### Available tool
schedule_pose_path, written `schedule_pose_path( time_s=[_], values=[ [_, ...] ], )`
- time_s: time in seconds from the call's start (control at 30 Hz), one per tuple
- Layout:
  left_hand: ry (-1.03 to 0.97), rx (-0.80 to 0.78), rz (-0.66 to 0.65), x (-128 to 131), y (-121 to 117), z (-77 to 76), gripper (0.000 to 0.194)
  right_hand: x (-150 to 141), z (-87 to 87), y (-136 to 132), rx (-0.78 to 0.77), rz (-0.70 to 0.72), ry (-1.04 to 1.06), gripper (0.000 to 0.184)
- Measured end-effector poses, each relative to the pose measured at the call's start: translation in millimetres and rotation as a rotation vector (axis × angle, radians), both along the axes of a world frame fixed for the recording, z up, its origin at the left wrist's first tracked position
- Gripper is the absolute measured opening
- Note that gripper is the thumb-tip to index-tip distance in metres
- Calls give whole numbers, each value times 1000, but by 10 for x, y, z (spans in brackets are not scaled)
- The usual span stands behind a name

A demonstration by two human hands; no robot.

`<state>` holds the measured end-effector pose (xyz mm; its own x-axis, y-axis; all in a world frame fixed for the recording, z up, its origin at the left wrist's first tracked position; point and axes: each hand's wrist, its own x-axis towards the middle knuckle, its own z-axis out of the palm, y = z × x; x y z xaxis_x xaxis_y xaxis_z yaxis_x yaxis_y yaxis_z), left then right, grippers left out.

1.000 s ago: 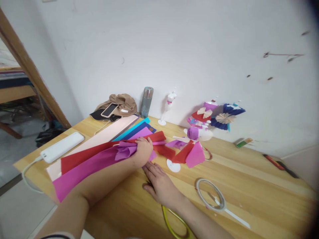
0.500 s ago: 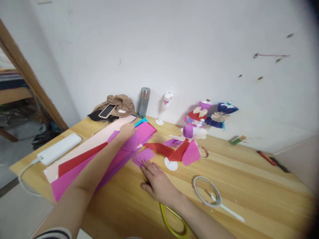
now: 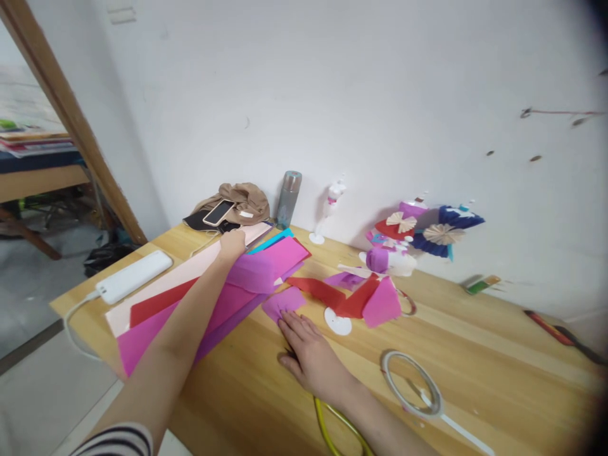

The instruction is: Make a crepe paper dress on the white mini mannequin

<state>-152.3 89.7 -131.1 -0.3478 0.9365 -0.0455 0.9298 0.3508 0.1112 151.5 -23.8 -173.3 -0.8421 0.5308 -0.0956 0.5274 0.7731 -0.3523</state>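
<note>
My left hand (image 3: 232,244), fingers curled, is over the far part of a pale pink paper sheet (image 3: 124,311) in a stack of coloured paper; what it holds, if anything, is hidden. A purple sheet (image 3: 251,273) and magenta sheets (image 3: 152,332) lie around my forearm. My right hand (image 3: 308,348) lies flat, fingers stretched, its fingertips touching a small purple paper piece (image 3: 285,303). Scissors with yellow handles (image 3: 327,425) lie partly beneath that hand and wrist. Red paper strips (image 3: 316,291) and a pink paper piece (image 3: 381,303) lie beyond it.
A roll of white tape (image 3: 412,383) lies at right with its end loose. Small dress forms stand by the wall, one bare white (image 3: 332,206), others in paper outfits (image 3: 399,228). A bottle (image 3: 289,199), phone (image 3: 219,213), brown cloth (image 3: 247,196) and white power bank (image 3: 135,277) are farther left.
My left hand has moved left, off the purple sheet's far end and toward the pale pink one. The right hand stays on the purple piece. The view has swung left.
</note>
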Motion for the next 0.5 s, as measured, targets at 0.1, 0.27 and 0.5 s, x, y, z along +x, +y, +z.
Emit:
schedule_pose_path(
  time_s=[0.1,0.27,0.5],
  values=[
    [3,-19,-4,-68,54,32,40,-3,8,0,-5,-3,-4,68],
    [-70,-96,-51,-254,70,216,40,-3,27,-12,-17,-7,1,68],
    [-31,-19,-199,137,-81,164,44,3,26,-4,-24,-14,21,68]
  ],
)
